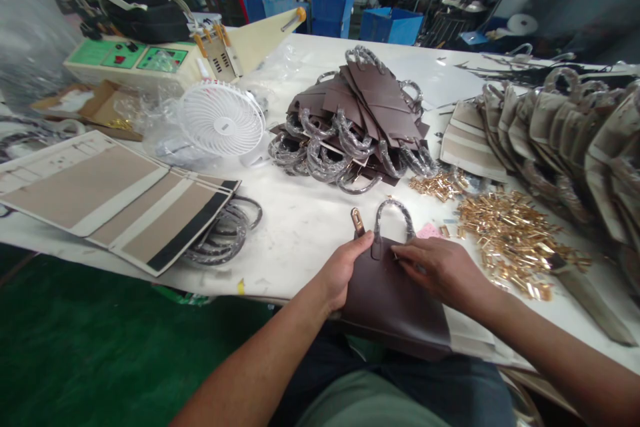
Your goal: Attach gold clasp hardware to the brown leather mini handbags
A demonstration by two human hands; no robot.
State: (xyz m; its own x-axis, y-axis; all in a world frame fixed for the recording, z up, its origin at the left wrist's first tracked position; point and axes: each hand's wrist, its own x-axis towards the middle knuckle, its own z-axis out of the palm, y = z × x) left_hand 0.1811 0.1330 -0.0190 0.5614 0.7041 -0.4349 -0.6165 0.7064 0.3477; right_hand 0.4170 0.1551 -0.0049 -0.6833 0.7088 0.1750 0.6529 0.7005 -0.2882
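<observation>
A dark brown leather bag panel (395, 303) lies over the table's front edge, close to my lap. My left hand (341, 273) grips its left edge, thumb on top, beside a strap end with gold hardware (357, 220). A wrapped handle (393, 208) arches up from the panel's far edge. At the handle's right base, my right hand (440, 270) is closed with the fingertips pinched together on the leather. Whatever small piece may sit between those fingertips is too hidden to name.
Loose gold fittings (510, 233) lie in a heap at right, near a flat tool (593, 300). Brown panels with wrapped handles (370, 100) are piled ahead. Beige panels (565, 120) stand at far right. A white fan (223, 121) and beige panels (120, 187) are at left.
</observation>
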